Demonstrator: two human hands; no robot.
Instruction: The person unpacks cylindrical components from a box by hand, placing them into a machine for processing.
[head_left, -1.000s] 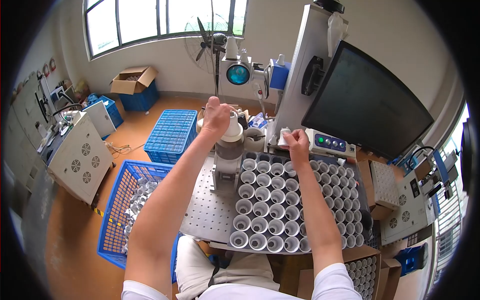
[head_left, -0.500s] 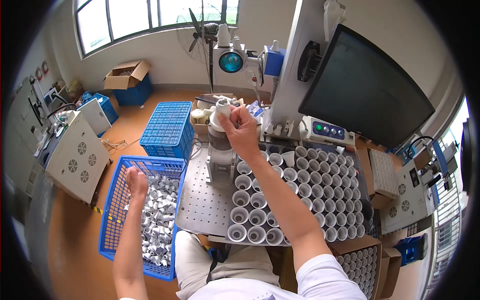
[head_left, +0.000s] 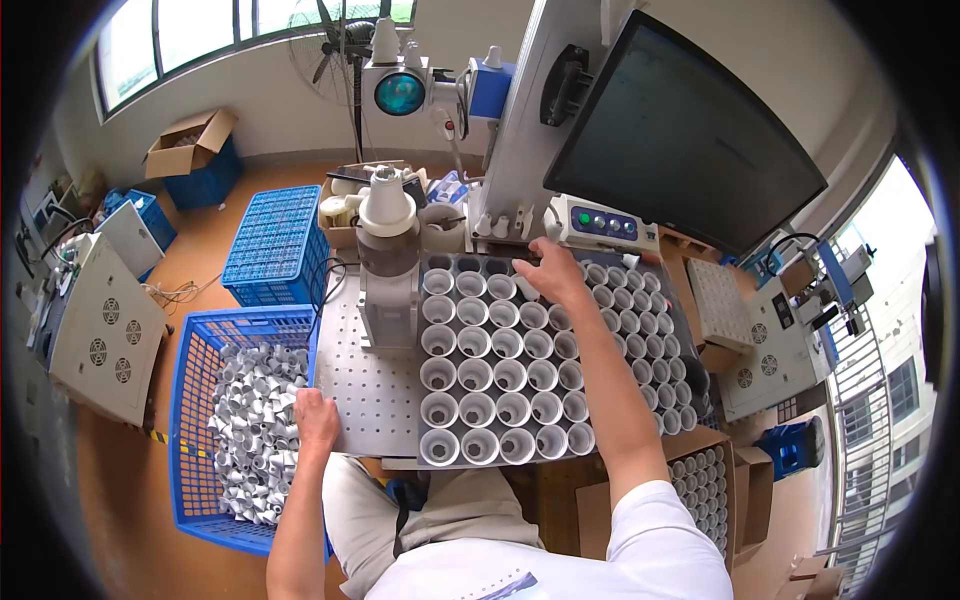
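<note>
My left hand (head_left: pixel 316 418) reaches down at the right rim of a blue basket (head_left: pixel 188 372) heaped with white pipe fittings (head_left: pixel 255 425); its fingers are hidden, so any grip is unclear. My right hand (head_left: pixel 553 275) rests over the far rows of a dark tray (head_left: pixel 441 263) filled with several white cup-shaped fittings. Its fingertips are at a small white piece (head_left: pixel 527 289), and I cannot tell if they pinch it. A grey fixture post (head_left: pixel 388 285) left of the tray carries a white fitting (head_left: pixel 386 208) on top, with neither hand on it.
The tray and post stand on a perforated metal plate (head_left: pixel 365 390). Behind are a lens head (head_left: pixel 400 92), a control box (head_left: pixel 600 222) and a black monitor (head_left: pixel 680 140). An upturned blue crate (head_left: pixel 272 250) sits far left, and a carton of fittings (head_left: pixel 705 485) at lower right.
My right hand left the fitting on the post and moved right to the tray's far rows. My left hand shifted right to the basket's near edge. The view tilted down.
</note>
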